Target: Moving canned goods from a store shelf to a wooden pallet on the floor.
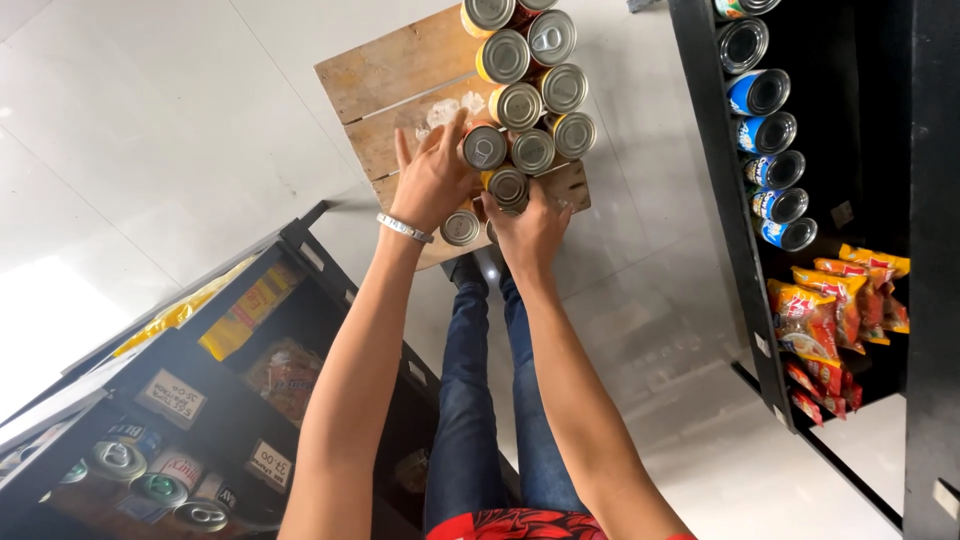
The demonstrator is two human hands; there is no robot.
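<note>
Several yellow-sided tin cans with silver pull-tab lids stand in rows on a low wooden crate on the floor below me. My left hand, with a silver bracelet on the wrist, wraps around one can at the near end of the rows. My right hand grips another can just beside it. A further can stands at the crate's near edge between my wrists. My jeans-clad legs show beneath my arms.
A black shelf unit on the right holds a row of blue cans and red-and-yellow snack packets. A second black shelf at lower left carries cans, packets and price tags. The floor is pale tile.
</note>
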